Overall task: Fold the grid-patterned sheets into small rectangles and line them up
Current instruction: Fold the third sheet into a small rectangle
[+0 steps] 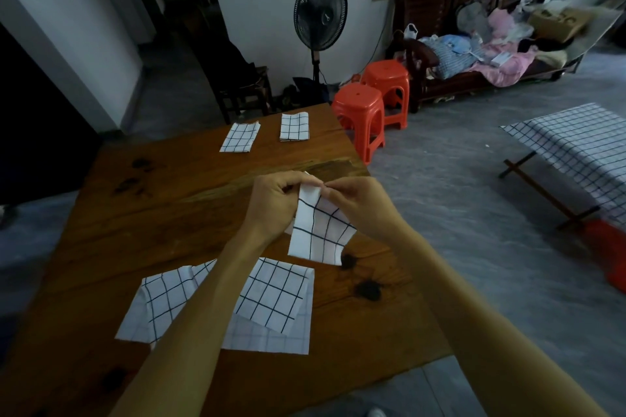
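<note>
My left hand point(271, 201) and my right hand point(355, 205) both pinch the top edge of a white grid-patterned sheet point(316, 234), which hangs partly folded above the wooden table point(152, 200). Two folded rectangles lie side by side at the table's far edge: one on the left point(240, 138), one on the right point(294, 126). Below my arms, unfolded grid sheets point(271, 298) lie overlapping on the near part of the table, partly hidden by my left forearm.
Two orange plastic stools point(360, 112) stand just past the table's far right corner. A standing fan point(320, 13) and a wooden bench piled with clothes point(474, 44) line the wall. A grid-covered cot point(582, 149) is on the right.
</note>
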A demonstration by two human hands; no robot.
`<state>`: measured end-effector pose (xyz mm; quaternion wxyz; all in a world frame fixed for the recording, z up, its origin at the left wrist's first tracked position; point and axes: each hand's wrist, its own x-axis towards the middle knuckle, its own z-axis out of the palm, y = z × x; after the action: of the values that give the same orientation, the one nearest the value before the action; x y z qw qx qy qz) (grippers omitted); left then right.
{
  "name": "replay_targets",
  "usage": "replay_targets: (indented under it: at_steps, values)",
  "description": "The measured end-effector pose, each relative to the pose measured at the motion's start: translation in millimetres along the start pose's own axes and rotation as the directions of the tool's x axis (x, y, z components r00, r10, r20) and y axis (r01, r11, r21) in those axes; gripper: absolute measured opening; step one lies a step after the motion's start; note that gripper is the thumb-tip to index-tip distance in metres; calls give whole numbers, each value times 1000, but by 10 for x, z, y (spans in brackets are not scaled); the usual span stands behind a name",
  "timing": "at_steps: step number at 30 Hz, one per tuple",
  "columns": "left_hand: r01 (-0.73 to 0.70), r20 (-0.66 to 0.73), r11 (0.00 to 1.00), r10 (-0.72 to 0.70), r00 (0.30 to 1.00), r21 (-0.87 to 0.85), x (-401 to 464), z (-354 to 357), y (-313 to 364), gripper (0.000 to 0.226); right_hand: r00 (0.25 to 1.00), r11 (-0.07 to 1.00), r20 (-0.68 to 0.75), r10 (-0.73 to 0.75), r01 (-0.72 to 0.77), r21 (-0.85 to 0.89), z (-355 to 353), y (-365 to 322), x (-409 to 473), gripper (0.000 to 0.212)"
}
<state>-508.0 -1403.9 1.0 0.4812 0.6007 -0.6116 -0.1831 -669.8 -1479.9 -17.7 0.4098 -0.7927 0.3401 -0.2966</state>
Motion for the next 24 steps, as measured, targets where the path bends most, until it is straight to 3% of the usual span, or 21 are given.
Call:
replay_targets:
  at_steps: [6, 8, 16, 24]
  values:
    - [179, 7, 977, -180, 984, -113, -12, -25, 41, 43, 991, 996, -111, 73, -67, 62, -59, 47, 1, 19]
    - [214, 27, 975, -212, 977, -68, -16, -56, 30, 46, 981, 989, -157, 116, -100, 107, -81, 73, -5, 23]
    - [153, -59, 985, -148, 987, 81, -38, 1, -39, 13, 961, 956, -190, 203, -152, 252, -110, 62, -6, 17]
    - [104, -107, 993, -98, 989, 49, -22, 18, 21, 17, 978, 949, -199, 60, 5, 314, -131, -17, 38, 19]
